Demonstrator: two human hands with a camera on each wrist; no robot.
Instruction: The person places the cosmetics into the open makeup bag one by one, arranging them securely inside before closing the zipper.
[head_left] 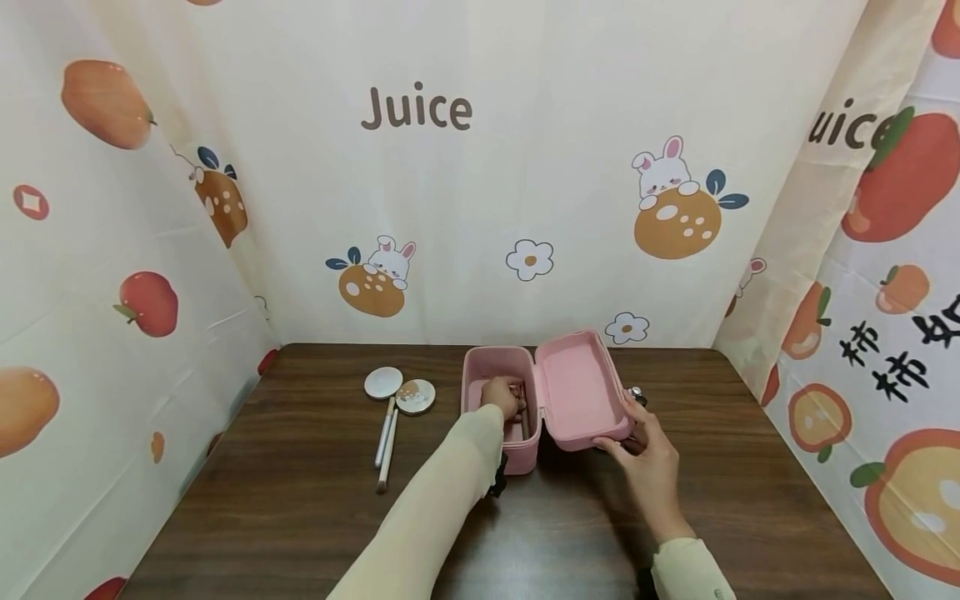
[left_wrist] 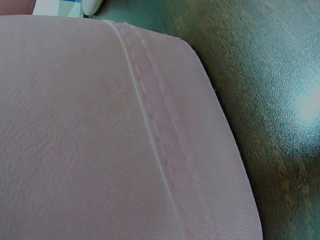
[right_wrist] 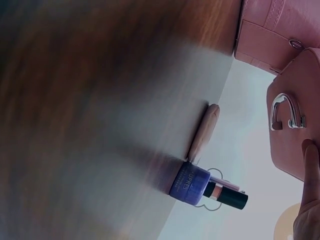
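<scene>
A pink cosmetic case [head_left: 521, 460] stands at the back of the dark table, its hinged lid [head_left: 577, 387] swung out to the right. My left hand [head_left: 498, 397] reaches down inside the case, fingers bent beside a slim brownish item [head_left: 525, 421]; I cannot tell whether they grip it. In the left wrist view the case's stitched outer wall [left_wrist: 75, 125] fills most of the picture and hides the fingers. My right hand [head_left: 651, 462] holds the lid by its lower right edge, thumb below and fingers behind. A metal handle [right_wrist: 276, 112] shows on the lid's outside.
Left of the case lie a white round puff [head_left: 383, 382], a round compact [head_left: 416, 397] and two makeup brushes [head_left: 387, 450]. Beyond the lid, the right wrist view shows a blue jar [right_wrist: 189, 183], a black-capped tube [right_wrist: 232, 197] and a flat pinkish item [right_wrist: 204, 132].
</scene>
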